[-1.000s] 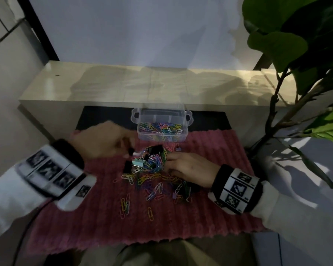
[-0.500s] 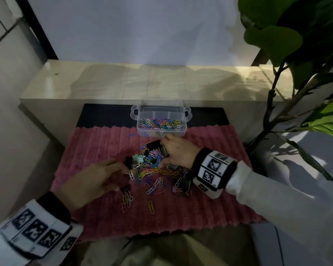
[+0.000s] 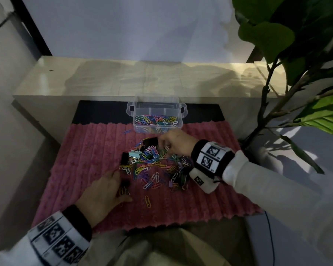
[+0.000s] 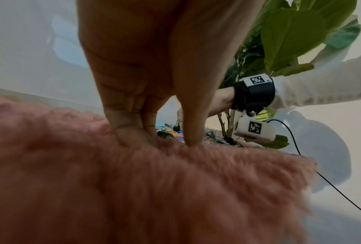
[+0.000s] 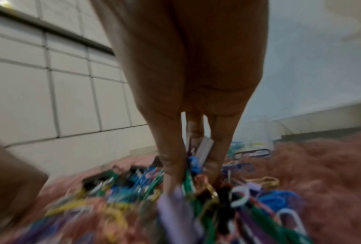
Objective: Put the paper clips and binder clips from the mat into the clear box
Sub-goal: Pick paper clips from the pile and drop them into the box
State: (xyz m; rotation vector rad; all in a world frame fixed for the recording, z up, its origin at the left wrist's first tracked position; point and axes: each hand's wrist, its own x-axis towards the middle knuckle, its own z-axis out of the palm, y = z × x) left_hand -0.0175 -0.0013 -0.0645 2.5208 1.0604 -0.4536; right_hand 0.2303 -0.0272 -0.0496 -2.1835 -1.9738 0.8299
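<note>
1. Clips (image 3: 154,162) lie heaped at the mat's (image 3: 88,150) middle: thin bent-wire paper clips in many colours, with boxy binder clips, mostly black, among them.
2. Right hand (image 3: 176,144) sits at the heap's far side, near the box (image 3: 156,117). In the right wrist view its fingers (image 5: 171,158) point straight down into the tangle, drawn close together round some clips; whether they have truly caught any I cannot tell.
3. Left hand (image 3: 102,192) rests on the mat toward the near-left corner, beside a black binder clip (image 3: 124,186). The left wrist view shows fingertips (image 4: 129,135) pressed into the pile, thumb apart; whether they hold anything is hidden.
4. Step in hand, as I judge it: gathering a bunch. Wire clips hook into one another, so a pinch should lift slowly, letting stragglers fall over the mat rather than beyond its edge.
5. Binder clips are bulkier and stiff; taking them one at a time by the body seems safer than by the wire loops.
6. The mat is pink, ribbed and shaggy; thin clips can sink between ribs, so raking fingertips along the ribs should free them.
7. The box is clear hard plastic with side handles, lid off, standing at the mat's far edge, centre, already holding a layer of paper clips.
</note>
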